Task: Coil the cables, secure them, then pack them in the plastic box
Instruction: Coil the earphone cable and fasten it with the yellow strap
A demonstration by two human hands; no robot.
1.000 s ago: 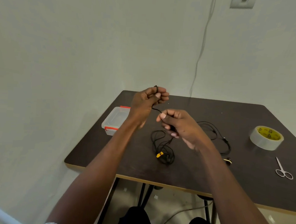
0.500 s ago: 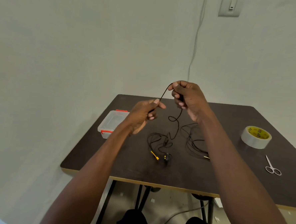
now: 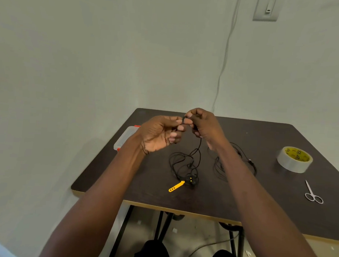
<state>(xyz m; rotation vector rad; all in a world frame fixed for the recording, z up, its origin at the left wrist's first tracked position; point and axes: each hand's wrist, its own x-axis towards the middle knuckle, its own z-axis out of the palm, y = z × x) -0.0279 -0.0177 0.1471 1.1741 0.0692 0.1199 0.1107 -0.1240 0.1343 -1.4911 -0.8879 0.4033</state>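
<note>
Near the centre of the frame, both hands are raised above the dark brown counter (image 3: 240, 192) and meet fingertip to fingertip. The left hand (image 3: 160, 134) and the right hand (image 3: 203, 124) each pinch the thin black cable (image 3: 198, 150), which hangs from them to a loose tangle on the counter below. A yellow perforated strap (image 3: 176, 186) lies at the tangle's lower left edge. A second black cable bundle (image 3: 219, 169) lies partly hidden behind the right forearm. The clear plastic box with red clips (image 3: 124, 137) sits at the counter's left edge. At the right are a roll of clear tape with a yellow core (image 3: 294, 160) and small silver scissors (image 3: 312, 193).
</note>
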